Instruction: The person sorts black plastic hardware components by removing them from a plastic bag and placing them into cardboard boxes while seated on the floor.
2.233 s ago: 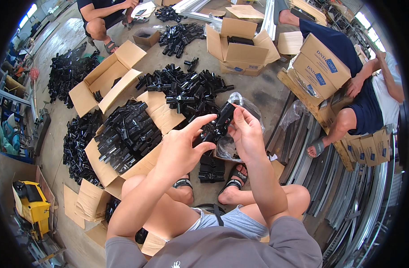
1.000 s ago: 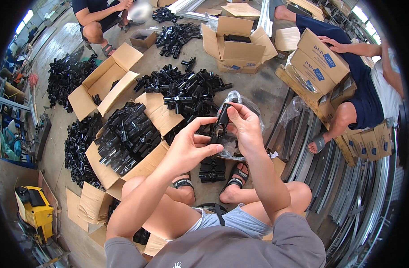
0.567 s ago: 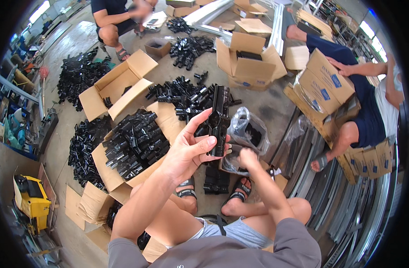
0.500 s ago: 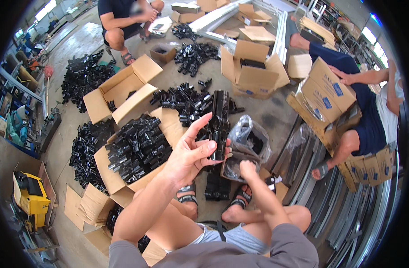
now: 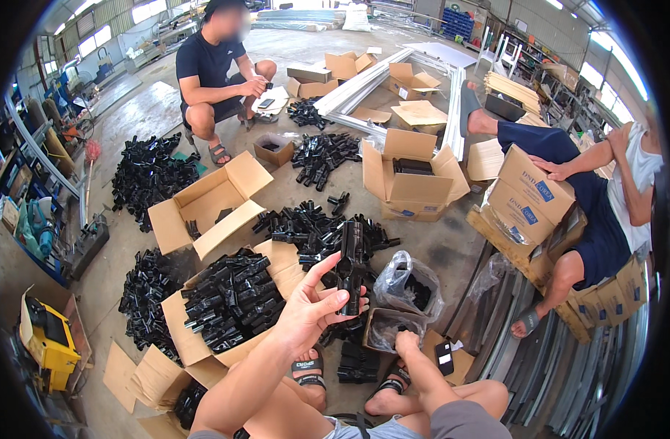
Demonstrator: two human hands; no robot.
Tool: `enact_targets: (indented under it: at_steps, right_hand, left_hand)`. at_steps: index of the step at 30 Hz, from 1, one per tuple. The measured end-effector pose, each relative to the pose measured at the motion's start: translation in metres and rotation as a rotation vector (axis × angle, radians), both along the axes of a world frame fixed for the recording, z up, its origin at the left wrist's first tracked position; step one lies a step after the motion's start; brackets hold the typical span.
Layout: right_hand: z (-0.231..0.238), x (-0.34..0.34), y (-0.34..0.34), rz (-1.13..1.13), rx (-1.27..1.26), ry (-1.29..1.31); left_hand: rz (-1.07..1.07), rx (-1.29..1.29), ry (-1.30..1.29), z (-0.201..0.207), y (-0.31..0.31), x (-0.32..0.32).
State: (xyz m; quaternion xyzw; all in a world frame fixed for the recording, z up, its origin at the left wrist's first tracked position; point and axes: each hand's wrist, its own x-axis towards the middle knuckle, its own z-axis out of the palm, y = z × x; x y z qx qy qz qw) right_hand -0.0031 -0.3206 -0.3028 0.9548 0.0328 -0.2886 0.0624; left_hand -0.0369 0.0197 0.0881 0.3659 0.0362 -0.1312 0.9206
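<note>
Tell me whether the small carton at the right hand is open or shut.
Open: clear plastic shows inside the small carton, and the right hand is at its mouth.

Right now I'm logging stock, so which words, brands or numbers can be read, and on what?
Large brown carton at right: printed lettering, but I don't copy wording.
Wearer's left sandal: pale strap lettering, likewise not copied.
Open carton, upper centre: print too small.
Black part in the left hand: no text discernible.

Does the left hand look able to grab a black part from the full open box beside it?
Probably not freely: the left hand is gripping a black fitting. The black parts in the open box lie uncovered, though, so little else seems in the way.
</note>
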Motion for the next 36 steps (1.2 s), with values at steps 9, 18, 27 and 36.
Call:
enact_targets:
  at_steps: [9, 18, 27, 36]
  right_hand:
    - [0.000, -0.001, -0.009, -0.114, 0.084, -0.022]
    - [0.075, 0.018, 0.013, -0.771, 1.251, -0.277]
    - [0.368, 0.003, 0.113, -0.410, 1.983, -0.461]
    - [0.393, 0.008, 0.153, -0.144, 1.711, -0.872]
  left_hand:
    - [-0.021, 0.073, -0.009, 0.001, -0.005, -0.001]
    - [0.011, 0.130, -0.050, 0.002, -0.003, -0.001]
    - [0.004, 0.213, -0.055, -0.004, -0.016, -0.005]
    - [0.002, 0.298, -0.190, -0.003, -0.019, -0.016]
